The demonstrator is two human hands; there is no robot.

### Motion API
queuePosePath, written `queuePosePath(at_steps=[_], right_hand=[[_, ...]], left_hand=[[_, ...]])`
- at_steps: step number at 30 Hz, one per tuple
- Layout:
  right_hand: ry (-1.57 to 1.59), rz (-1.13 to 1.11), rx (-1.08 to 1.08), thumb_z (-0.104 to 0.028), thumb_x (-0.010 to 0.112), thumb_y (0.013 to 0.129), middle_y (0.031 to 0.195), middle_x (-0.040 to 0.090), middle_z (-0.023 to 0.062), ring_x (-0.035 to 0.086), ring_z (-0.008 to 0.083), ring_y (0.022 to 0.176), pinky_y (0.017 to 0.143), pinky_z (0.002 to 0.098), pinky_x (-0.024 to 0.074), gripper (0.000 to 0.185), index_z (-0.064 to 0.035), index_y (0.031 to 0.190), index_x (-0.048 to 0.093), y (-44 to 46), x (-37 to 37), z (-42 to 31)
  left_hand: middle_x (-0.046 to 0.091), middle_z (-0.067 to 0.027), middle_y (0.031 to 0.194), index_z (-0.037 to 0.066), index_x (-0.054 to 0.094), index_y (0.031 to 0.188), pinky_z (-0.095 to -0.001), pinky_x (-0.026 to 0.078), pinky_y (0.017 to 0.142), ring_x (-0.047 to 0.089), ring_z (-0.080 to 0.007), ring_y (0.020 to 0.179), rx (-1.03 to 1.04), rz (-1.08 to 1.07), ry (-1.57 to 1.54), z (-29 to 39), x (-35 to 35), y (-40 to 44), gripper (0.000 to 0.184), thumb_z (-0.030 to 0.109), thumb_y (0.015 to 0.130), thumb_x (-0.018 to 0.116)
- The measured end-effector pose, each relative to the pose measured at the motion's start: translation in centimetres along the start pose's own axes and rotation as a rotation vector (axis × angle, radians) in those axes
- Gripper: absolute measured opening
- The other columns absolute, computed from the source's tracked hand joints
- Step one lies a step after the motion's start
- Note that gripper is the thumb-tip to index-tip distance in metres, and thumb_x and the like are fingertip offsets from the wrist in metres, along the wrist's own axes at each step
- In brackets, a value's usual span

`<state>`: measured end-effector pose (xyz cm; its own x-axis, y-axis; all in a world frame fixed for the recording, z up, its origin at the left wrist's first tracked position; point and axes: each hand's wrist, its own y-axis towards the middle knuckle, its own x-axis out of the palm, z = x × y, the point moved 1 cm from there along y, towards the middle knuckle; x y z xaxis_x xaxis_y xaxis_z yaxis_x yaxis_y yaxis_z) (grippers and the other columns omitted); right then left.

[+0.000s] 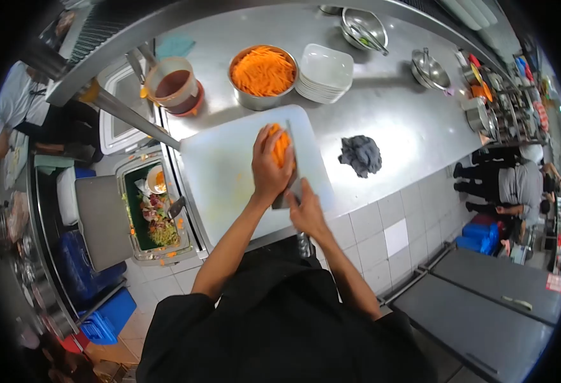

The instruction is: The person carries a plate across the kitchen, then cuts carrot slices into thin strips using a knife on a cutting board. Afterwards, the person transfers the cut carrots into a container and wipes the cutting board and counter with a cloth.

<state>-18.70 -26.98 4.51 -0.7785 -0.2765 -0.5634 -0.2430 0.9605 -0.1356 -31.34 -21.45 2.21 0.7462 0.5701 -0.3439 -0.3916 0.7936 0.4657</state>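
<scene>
On the white cutting board (220, 172), my left hand (269, 167) presses down on a pile of orange carrot (281, 145), its fingers curled over it. Whether the carrot is in slices or strips is hard to make out under the fingers. My right hand (306, 210), slightly blurred, is closed around the handle of a large knife (295, 156). The blade lies along the carrot's right side, close to my left fingers. Beyond the board stands a metal bowl heaped with shredded carrot (262, 71).
Right of the bowl are stacked white dishes (325, 70); a dark crumpled cloth (360, 156) lies beside the board. A plastic container (170, 83) stands at back left. Below left is a bin of scraps (127, 214). Metal bowls (364, 29) sit farther back. Other people (526, 182) stand right and left.
</scene>
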Motion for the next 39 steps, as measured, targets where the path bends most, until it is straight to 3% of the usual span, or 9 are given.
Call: queuePosePath(at_steps=[5, 10, 12, 18, 27, 34, 36, 37, 39], right_hand=[[0.151, 0.026, -0.155, -0.016, 0.059, 0.093, 0.064, 0.058, 0.0290, 0.062, 0.0431, 0.055, 0.049, 0.0497, 0.0446, 0.027, 0.0048, 0.103, 0.045, 11.9, -3.5, -4.7], [0.468, -0.088, 0.016, -0.011, 0.055, 0.094, 0.057, 0.051, 0.0065, 0.048, 0.0155, 0.039, 0.037, 0.0326, 0.0412, 0.019, 0.0010, 0.105, 0.044, 20.0, -3.5, -7.3], [0.447, -0.087, 0.056, -0.011, 0.055, 0.093, 0.058, 0.051, 0.0072, 0.049, 0.0155, 0.041, 0.038, 0.0329, 0.0422, 0.023, 0.0025, 0.108, 0.044, 21.0, -3.6, -7.5], [0.276, -0.043, 0.111, -0.011, 0.056, 0.093, 0.060, 0.053, 0.0078, 0.052, 0.0167, 0.042, 0.039, 0.0335, 0.0421, 0.027, 0.0027, 0.115, 0.046, 20.9, -4.4, -4.1], [0.117, 0.012, 0.120, -0.014, 0.055, 0.096, 0.060, 0.056, 0.0102, 0.052, 0.0157, 0.041, 0.040, 0.0330, 0.0408, 0.023, 0.0022, 0.111, 0.049, 13.8, -8.8, -5.1], [0.122, 0.067, 0.127, -0.015, 0.056, 0.097, 0.059, 0.052, 0.0071, 0.049, 0.0131, 0.040, 0.038, 0.0309, 0.0380, 0.021, 0.0016, 0.108, 0.049, 7.9, -9.4, -3.4], [0.182, 0.046, 0.179, -0.015, 0.056, 0.097, 0.061, 0.051, 0.0042, 0.046, 0.0109, 0.040, 0.037, 0.0287, 0.0363, 0.020, 0.0009, 0.106, 0.049, 6.2, -9.0, -2.4], [0.226, 0.037, 0.231, -0.015, 0.056, 0.097, 0.055, 0.054, 0.0122, 0.051, 0.0185, 0.038, 0.038, 0.0345, 0.0389, 0.019, 0.0008, 0.098, 0.047, 5.3, -8.8, -2.3], [0.293, 0.012, 0.273, -0.016, 0.057, 0.097, 0.055, 0.053, 0.0091, 0.049, 0.0157, 0.038, 0.036, 0.0328, 0.0382, 0.019, 0.0006, 0.099, 0.047, 4.0, -8.3, -0.9]], left_hand=[[0.055, -0.0231, 0.127, 0.002, 0.059, 0.120, -0.0451, 0.042, 0.103, 0.052, -0.0397, 0.120, 0.189, 0.057, -0.003, 0.2, 2.5, 13.7, 0.039, 0.018, 0.085, 0.066], [0.057, -0.0240, 0.126, 0.002, 0.060, 0.118, -0.0440, 0.042, 0.103, 0.051, -0.0402, 0.120, 0.177, 0.041, 0.080, -5.2, 5.4, 21.5, 0.039, 0.025, 0.087, 0.062], [0.056, -0.0246, 0.127, 0.000, 0.059, 0.118, -0.0449, 0.040, 0.105, 0.049, -0.0397, 0.123, 0.012, -0.116, 0.107, -8.4, 6.2, 22.9, 0.041, 0.027, 0.088, 0.061], [0.054, -0.0251, 0.130, -0.002, 0.057, 0.122, -0.0485, 0.033, 0.110, 0.046, -0.0400, 0.127, 0.195, -0.139, 0.295, -13.2, 7.1, 23.1, 0.046, 0.032, 0.091, 0.058], [0.041, -0.0235, 0.144, 0.000, 0.047, 0.138, -0.0569, 0.018, 0.115, 0.032, -0.0404, 0.138, 0.258, -0.226, 0.668, -11.5, 8.6, 21.6, 0.060, 0.044, 0.097, 0.046], [0.038, -0.0222, 0.148, 0.005, 0.043, 0.141, -0.0610, 0.023, 0.111, 0.032, -0.0413, 0.138, 0.334, -0.241, 0.788, -10.4, 8.0, 22.1, 0.063, 0.049, 0.097, 0.045], [0.036, -0.0205, 0.149, 0.009, 0.041, 0.143, -0.0630, 0.025, 0.109, 0.034, -0.0426, 0.137, 0.204, -0.394, 0.729, -10.2, 7.4, 22.8, 0.055, 0.042, 0.098, 0.046], [0.037, -0.0184, 0.150, 0.012, 0.041, 0.144, -0.0601, 0.027, 0.110, 0.036, -0.0417, 0.136, 0.262, -0.456, 0.806, -12.9, 8.1, 23.9, 0.050, 0.036, 0.099, 0.046], [0.038, -0.0145, 0.149, 0.017, 0.041, 0.144, -0.0526, 0.032, 0.111, 0.041, -0.0380, 0.134, 0.320, -0.485, 0.758, -16.8, 8.8, 26.0, 0.045, 0.024, 0.100, 0.047]])
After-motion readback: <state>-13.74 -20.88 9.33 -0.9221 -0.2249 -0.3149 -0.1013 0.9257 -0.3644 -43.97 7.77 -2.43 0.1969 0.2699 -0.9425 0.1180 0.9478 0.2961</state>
